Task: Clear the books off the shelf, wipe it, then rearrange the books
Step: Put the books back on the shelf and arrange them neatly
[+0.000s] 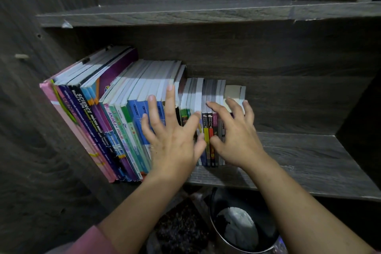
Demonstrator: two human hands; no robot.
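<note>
Rightward of books [115, 121] (left hand [175, 142], right hand [237, 138] touching) shelf [299, 156] lies open.

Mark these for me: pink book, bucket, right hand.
pink book [77, 132]: head view, on its spine.
bucket [266, 216]: head view, on its dark inner wall.
right hand [237, 136]: head view, on the back of the hand.

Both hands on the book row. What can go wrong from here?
The small books under the right hand have nothing beside them on the right, only bare shelf; they may topple. The tall books seem to lean; pulling those under the left hand could let them slump. A dropped book might land in the bucket below.
</note>
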